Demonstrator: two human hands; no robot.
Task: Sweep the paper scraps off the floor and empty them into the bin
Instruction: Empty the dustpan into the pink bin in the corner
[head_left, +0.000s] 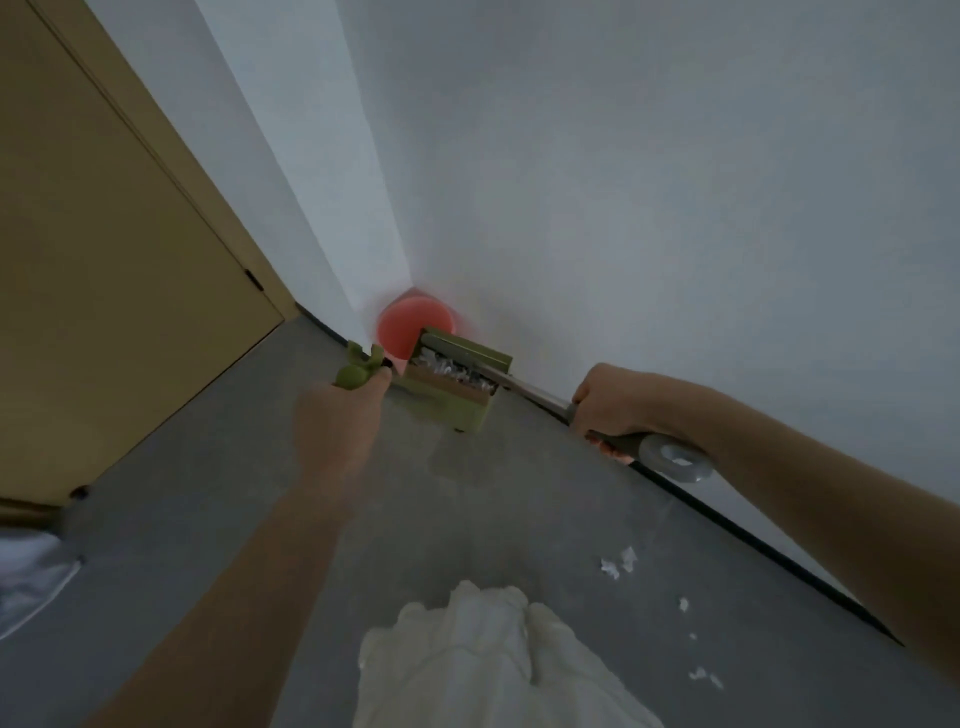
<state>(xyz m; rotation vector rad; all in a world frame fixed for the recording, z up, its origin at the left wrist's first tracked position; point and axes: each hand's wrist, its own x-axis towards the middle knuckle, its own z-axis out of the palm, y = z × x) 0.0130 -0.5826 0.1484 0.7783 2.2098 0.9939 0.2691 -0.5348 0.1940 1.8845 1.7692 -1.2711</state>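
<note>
Single head-worn wide-angle view, tilted, facing forward and down toward a wall corner at 12 o'clock, floor (218, 519) across the lower half, both forearms reaching in from 6 o'clock, hands near mid-frame, edges curved by the lens, no second view.

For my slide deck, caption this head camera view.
Both hands hold green dustpan, loaded with paper scraps, beside pink bin.

I see dim, even light; motion blur smears the bin (415, 327); wide-angle distortion tilts the walls around it.
</note>
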